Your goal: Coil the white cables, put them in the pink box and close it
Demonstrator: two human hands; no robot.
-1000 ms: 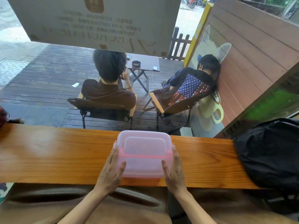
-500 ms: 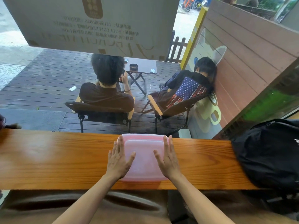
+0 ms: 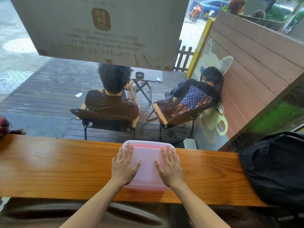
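The pink box (image 3: 147, 168) sits with its translucent lid on, in the middle of the wooden counter (image 3: 57, 165). My left hand (image 3: 124, 167) lies flat on the left part of the lid, fingers spread. Flat on the lid's right part rests my right hand (image 3: 169, 168), fingers apart too. Both palms press down and neither grips anything. No white cables show; the lid hides the inside of the box.
A black backpack (image 3: 278, 167) lies on the counter's right end, close to the box. A dark red object (image 3: 5, 127) pokes in at the far left. Beyond the window, two people sit on folding chairs on a wooden deck.
My hands moved from the box's sides up onto the lid and now lie flat on it. The box sits a little farther from me on the counter.
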